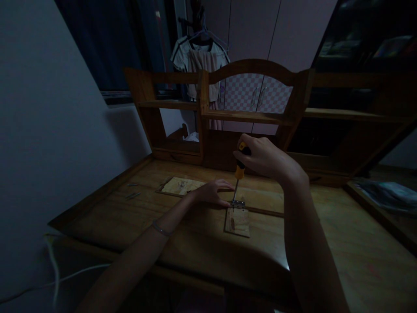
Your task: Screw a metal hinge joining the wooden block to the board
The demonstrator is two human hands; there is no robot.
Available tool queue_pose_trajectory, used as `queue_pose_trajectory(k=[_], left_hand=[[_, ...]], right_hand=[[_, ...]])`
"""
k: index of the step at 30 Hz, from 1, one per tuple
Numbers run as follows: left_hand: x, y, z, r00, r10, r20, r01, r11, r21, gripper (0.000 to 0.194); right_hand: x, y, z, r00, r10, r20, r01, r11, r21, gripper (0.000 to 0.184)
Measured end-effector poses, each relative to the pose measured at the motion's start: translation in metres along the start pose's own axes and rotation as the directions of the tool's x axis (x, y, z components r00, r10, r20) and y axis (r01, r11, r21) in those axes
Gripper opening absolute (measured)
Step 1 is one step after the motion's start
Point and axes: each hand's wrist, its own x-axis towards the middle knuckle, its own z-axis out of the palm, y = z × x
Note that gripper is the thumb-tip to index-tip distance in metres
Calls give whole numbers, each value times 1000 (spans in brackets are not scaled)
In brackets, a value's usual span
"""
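My right hand (259, 156) is wrapped round the yellow-and-black handle of a screwdriver (240, 173), which stands nearly upright with its tip down at a small metal hinge (238, 204). The hinge lies where a small square wooden piece (237, 222) meets a long wooden strip (260, 198). From the left, my left hand (213, 192) reaches in with thumb and fingers spread apart. Its thumb tip is beside the hinge and its fingers are near the screwdriver shaft, over the strip. The screwdriver's very tip is too small to make out.
Several thin metal pieces (133, 195) lie on the wooden desk (114, 217) at the left. A shelf unit (247, 115) rises along the desk's back. Plastic-wrapped material (387, 195) sits at the right. A white cable (54, 265) hangs at the lower left.
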Motion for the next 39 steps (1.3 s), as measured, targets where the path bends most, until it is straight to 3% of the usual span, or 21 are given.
queue_pose_trajectory(k=[16, 27, 39], left_hand=[[1, -2, 1, 1000, -17, 10, 18, 1000, -10, 62], [-2, -1, -1, 999, -38, 37, 39, 999, -6, 65], [-1, 4, -3, 986, -142, 85, 145, 989, -28, 62]], right_hand=[[-6, 9, -11, 993, -28, -119, 29, 1000, 8, 14], [-14, 2, -25, 950, -47, -307, 70, 995, 65, 13], [-21, 10, -36, 912, -59, -406, 103, 991, 86, 9]])
